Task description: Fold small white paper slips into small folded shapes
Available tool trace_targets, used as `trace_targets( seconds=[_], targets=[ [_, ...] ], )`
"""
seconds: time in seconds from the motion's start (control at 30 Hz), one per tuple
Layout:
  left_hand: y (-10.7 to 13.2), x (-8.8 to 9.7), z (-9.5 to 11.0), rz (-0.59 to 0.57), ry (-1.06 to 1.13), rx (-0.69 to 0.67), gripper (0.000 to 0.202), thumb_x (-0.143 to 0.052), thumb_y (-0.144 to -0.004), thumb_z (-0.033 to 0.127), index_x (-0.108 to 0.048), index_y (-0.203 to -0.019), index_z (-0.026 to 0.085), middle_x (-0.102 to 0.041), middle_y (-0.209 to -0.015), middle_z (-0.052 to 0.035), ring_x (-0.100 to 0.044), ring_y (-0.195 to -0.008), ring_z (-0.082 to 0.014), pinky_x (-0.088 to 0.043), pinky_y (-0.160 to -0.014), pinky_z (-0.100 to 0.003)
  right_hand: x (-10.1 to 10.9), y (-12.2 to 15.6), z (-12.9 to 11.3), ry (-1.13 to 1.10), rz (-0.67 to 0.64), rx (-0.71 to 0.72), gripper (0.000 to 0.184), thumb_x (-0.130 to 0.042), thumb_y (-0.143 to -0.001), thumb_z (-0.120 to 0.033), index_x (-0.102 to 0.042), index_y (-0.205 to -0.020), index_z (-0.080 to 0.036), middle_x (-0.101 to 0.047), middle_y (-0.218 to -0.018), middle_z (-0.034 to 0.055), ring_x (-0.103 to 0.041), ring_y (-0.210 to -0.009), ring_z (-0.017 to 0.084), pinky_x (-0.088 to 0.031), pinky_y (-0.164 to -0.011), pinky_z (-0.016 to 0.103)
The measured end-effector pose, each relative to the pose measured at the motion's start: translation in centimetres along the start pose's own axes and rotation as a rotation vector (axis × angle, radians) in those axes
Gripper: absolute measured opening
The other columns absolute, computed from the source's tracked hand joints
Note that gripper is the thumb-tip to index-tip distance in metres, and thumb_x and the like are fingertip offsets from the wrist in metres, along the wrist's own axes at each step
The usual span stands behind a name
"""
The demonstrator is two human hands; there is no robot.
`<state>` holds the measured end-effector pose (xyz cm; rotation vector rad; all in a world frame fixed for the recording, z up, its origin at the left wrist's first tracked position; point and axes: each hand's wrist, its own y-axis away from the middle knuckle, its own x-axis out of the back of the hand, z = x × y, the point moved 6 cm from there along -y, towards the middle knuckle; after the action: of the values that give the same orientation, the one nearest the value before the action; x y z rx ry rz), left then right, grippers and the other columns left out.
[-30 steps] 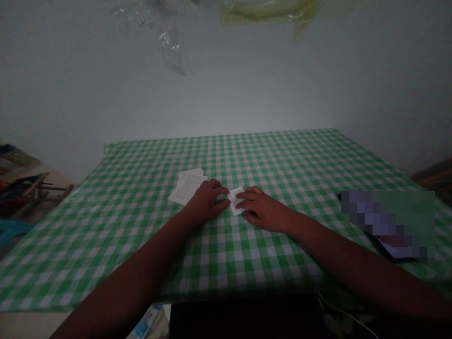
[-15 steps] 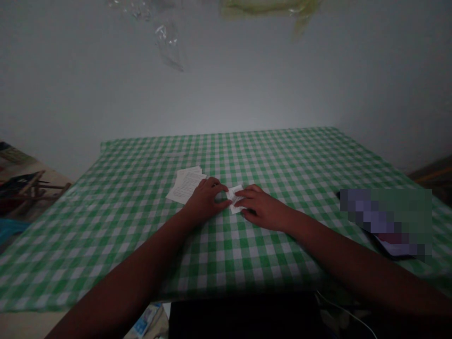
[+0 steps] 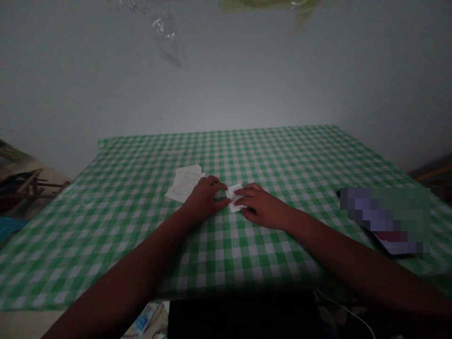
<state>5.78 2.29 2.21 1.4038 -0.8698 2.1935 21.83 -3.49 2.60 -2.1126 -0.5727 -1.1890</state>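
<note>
A small white slip of printed paper (image 3: 232, 193) lies on the tabletop (image 3: 268, 160), covered in green-and-white checked cloth, between both hands. Left hand (image 3: 208, 194): thumb and forefinger parted, tips at the slip's left edge; whether they grip cannot be determined. Right hand (image 3: 260, 205): unclenched, fingers extended over the slip. Loose white printed sheets (image 3: 184, 184) overlap beside the left hand.

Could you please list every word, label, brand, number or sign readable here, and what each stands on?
No text can be read.
Printed sheets: lines too small.
Small paper between the left hand and right hand: print too small.
Device: pixelated, nothing readable.
Blue-and-white item, bottom of picture: too blurred.
</note>
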Motion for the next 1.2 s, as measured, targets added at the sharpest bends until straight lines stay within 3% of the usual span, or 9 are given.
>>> trace_targets(
  seconds=[1.2],
  targets=[
    [0.05,-0.12,-0.12,-0.006,0.003,0.019,0.034,-0.071,-0.082,0.044,-0.067,-0.11,0.026,-0.057,-0.115,-0.0069,-0.054,-0.105,-0.0261,-0.047,-0.097,-0.046,0.07,-0.02,-0.1,0.008,0.016,0.022,0.025,-0.057,-0.091,-0.017,-0.07,-0.111,-0.019,-0.064,-0.129,0.0132,-0.051,-0.124,0.028,-0.043,-0.103,0.051]
  ],
)
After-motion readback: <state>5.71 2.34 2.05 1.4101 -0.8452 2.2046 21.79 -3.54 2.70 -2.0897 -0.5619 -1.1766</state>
